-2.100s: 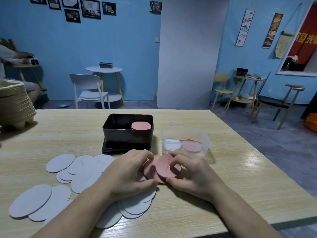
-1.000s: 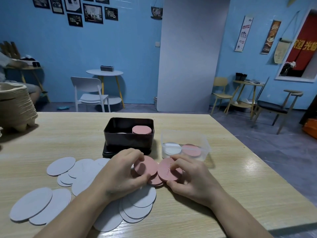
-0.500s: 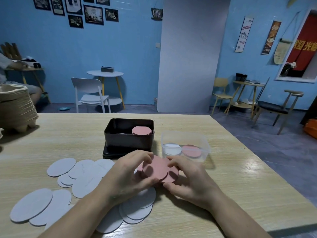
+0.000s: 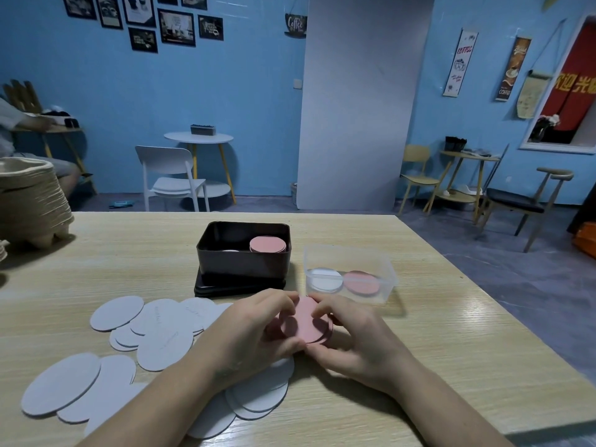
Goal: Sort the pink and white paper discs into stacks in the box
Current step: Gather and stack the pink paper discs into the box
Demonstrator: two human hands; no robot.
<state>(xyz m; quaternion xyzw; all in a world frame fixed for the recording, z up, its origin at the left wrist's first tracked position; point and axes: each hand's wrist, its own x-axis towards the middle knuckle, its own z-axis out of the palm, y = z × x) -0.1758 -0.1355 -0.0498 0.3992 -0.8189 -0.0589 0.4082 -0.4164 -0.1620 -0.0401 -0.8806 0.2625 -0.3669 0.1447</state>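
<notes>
Both hands hold a small stack of pink discs (image 4: 304,324) just above the wooden table (image 4: 451,350). My left hand (image 4: 254,330) grips the stack's left side and my right hand (image 4: 351,337) its right side. Several white discs (image 4: 161,333) lie spread on the table to the left and under my left wrist. Behind the hands stands a dark metal box (image 4: 242,259) on its lid, with a pink stack (image 4: 267,245) inside at the right and a white disc edge at its left. A clear plastic box (image 4: 350,275) holds one white stack and one pink stack.
A pile of beige moulded paper trays (image 4: 29,201) stands at the table's far left. The table's right edge falls away to the floor. Chairs and small tables stand by the blue wall, and a person sits at the far left.
The loose pink discs that lay apart between my hands have been gathered into one stack, and both hands have closed in around it.
</notes>
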